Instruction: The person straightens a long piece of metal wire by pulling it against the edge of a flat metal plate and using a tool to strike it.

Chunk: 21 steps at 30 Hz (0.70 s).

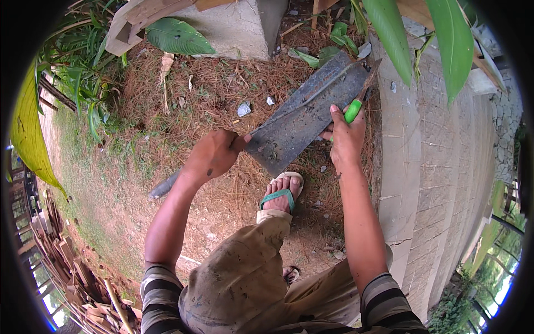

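A long dark grey sheet, scuffed and dirty, with a raised fold along its far side, is held slanting over the ground in front of me. My left hand is closed on its near left corner, the thumb pressed on the edge. My right hand is wrapped round a green-handled knife at the sheet's right edge. The knife's brown, rusty-looking pointed blade leans away along the sheet's far right end. Some right fingers pass behind the sheet, so their contact with it is partly hidden.
My sandalled foot is just below the sheet. A concrete block stands ahead and a paved concrete strip runs along the right. Large green leaves hang overhead. Wood scraps are piled lower left; small stones lie on dry needles.
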Motion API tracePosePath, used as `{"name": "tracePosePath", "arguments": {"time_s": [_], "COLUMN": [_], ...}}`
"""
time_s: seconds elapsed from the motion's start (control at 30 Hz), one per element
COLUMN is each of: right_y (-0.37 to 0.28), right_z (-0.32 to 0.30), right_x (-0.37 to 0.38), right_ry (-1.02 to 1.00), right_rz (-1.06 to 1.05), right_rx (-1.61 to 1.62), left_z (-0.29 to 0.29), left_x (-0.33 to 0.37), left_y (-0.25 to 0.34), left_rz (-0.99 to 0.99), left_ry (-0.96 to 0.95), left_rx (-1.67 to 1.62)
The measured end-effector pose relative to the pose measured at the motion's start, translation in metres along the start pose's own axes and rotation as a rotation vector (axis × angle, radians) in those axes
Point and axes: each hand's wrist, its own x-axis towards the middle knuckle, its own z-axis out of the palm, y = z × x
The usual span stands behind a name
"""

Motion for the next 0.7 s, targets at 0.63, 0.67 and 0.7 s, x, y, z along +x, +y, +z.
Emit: {"name": "tracePosePath", "arguments": {"time_s": [0.63, 0.67, 0.7], "right_y": [0.017, 0.014, 0.012], "right_z": [-0.078, -0.091, -0.102], "right_x": [-0.104, -0.103, -0.102], "right_ry": [0.002, -0.016, -0.036], "right_rz": [-0.064, -0.040, -0.015], "right_rx": [-0.377, -0.364, -0.350], "left_z": [-0.002, -0.002, -0.003], "left_x": [-0.049, -0.053, -0.056], "left_y": [-0.014, -0.020, -0.027], "left_rz": [0.063, 0.086, 0.108], "left_ry": [0.061, 0.115, 0.169], "left_rx": [0.303, 0.369, 0.434]}}
